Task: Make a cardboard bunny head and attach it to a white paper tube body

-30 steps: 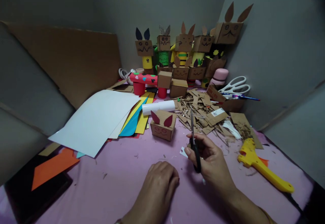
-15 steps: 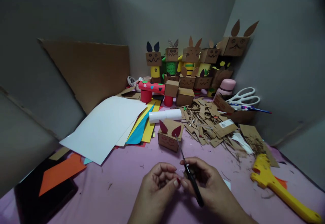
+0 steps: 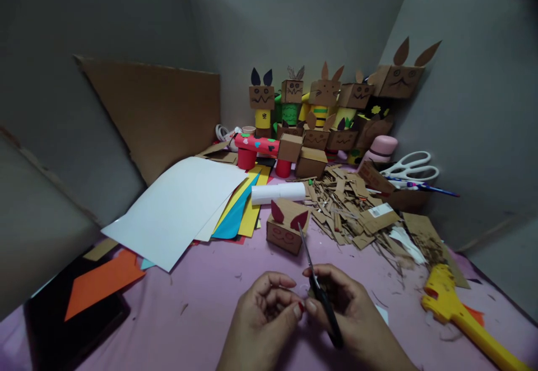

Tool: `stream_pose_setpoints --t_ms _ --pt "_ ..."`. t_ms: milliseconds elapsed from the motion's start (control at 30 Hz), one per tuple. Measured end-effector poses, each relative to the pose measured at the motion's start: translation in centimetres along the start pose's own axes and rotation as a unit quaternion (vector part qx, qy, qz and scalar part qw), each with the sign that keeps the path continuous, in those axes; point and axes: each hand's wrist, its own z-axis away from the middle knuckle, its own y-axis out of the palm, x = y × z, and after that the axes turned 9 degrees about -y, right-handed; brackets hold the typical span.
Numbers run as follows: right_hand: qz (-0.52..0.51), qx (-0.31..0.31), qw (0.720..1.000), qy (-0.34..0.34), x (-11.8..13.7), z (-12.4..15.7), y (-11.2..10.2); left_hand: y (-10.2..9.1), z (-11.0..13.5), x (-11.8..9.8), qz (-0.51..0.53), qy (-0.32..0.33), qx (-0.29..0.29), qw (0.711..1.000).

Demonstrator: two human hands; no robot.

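Observation:
My right hand [image 3: 347, 304] is closed around black-handled scissors [image 3: 327, 309], seen edge-on, with the thin blades pointing away from me. Close beside it, my left hand [image 3: 269, 315] is closed in a pinch, its thumb and finger almost touching the right fingertips. A tiny dark-red piece [image 3: 301, 306] shows at the left thumb tip; its shape is mostly hidden. Just beyond the hands stands a small cardboard box head [image 3: 283, 237] with a drawn face and two dark-red ears. In this view the scissor tip overlaps its right ear.
Cardboard scraps [image 3: 340, 203] are heaped at right, near a yellow glue gun [image 3: 466, 320] and white-handled scissors [image 3: 414, 166]. White sheets [image 3: 176, 208] lie on coloured paper at left, near an orange sheet [image 3: 101, 281]. A white roll [image 3: 277, 193] and several cardboard animal figures [image 3: 325, 93] stand behind.
The whole scene has shifted slightly right in view as the camera turned. Both hands keep nearly the same pose, with the scissors still in the right hand.

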Motion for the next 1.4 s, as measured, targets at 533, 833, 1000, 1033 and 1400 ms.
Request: stream_pose_setpoints --t_ms 533,833,1000,1033,1400 --pt "0.001 -0.004 1.0 -0.008 -0.2 -0.2 0.0 0.2 0.4 0.0 -0.082 0.047 -0.018 0.995" --pt "0.008 0.001 1.0 0.004 -0.7 -0.2 0.0 -0.2 0.0 0.2 -0.063 0.049 -0.011 0.997" --pt "0.029 0.007 1.0 -0.002 -0.4 -0.1 0.0 0.2 0.6 -0.2 -0.076 0.057 -0.036 0.995" --pt "0.036 0.008 0.999 -0.006 -0.4 -0.1 -0.1 0.3 0.7 -0.3 -0.077 0.066 -0.044 0.994" --pt "0.356 0.1 0.925 -0.081 0.3 0.0 0.0 0.2 1.5 -0.7 -0.099 0.174 -0.098 0.975"
